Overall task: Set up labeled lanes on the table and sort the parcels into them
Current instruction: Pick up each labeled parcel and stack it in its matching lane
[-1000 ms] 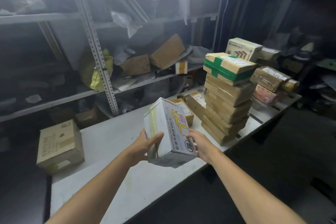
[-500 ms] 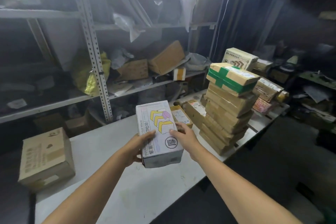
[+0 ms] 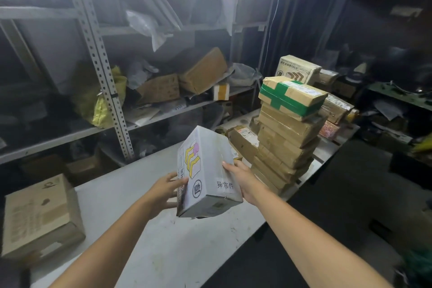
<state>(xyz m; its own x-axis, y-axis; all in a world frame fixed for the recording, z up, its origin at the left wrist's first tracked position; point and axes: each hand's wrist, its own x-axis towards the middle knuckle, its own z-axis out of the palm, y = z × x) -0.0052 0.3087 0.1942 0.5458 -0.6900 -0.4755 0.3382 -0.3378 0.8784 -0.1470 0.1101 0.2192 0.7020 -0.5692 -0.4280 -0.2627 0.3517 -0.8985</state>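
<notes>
Turning is seen: white box point(image 3: 207, 170), gripped by left hand point(image 3: 166, 190) at side and right hand point(image 3: 244, 179) at edge (fingers probably curled behind, hidden), is rolled since half-second ago; labelled face now exposed. Held above table point(image 3: 187, 252), not yet placed as lane marker. Parcel stack point(image 3: 287, 140) beyond unsorted.

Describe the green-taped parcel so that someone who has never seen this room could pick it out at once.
Find the long white table in front of the metal shelving. Near its right end stands a tall stack of brown parcels. The one you want is the topmost parcel: it alone has a cross of green tape wrapped over it.
</notes>
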